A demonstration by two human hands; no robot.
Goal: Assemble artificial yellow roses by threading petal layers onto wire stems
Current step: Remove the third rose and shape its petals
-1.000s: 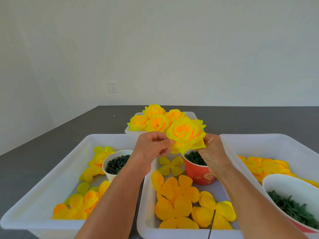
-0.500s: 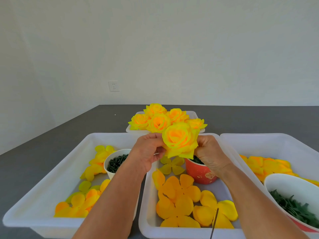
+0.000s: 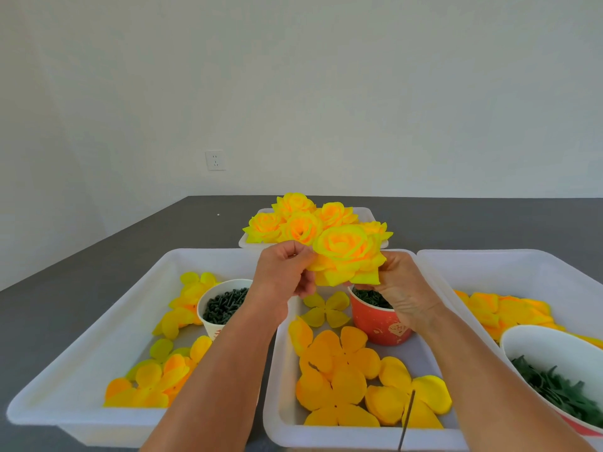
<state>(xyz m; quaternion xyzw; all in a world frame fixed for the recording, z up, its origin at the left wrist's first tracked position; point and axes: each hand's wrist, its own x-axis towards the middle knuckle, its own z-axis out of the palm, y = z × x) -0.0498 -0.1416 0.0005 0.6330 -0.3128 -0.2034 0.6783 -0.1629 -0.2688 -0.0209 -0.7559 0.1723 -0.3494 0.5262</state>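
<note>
Both hands hold one rose (image 3: 347,257) in the air above the far end of the middle tray (image 3: 359,433): the left hand (image 3: 284,275) pinches its left edge with curled fingers, and the right hand (image 3: 399,285) grips its right side and underside. Loose petals (image 3: 336,376) lie in that tray beside a red cup (image 3: 378,324), with a wire (image 3: 406,419) at its near edge.

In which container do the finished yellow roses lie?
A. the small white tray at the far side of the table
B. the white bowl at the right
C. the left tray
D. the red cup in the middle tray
A: the finished roses are piled in the small white tray behind the three big trays.
</note>
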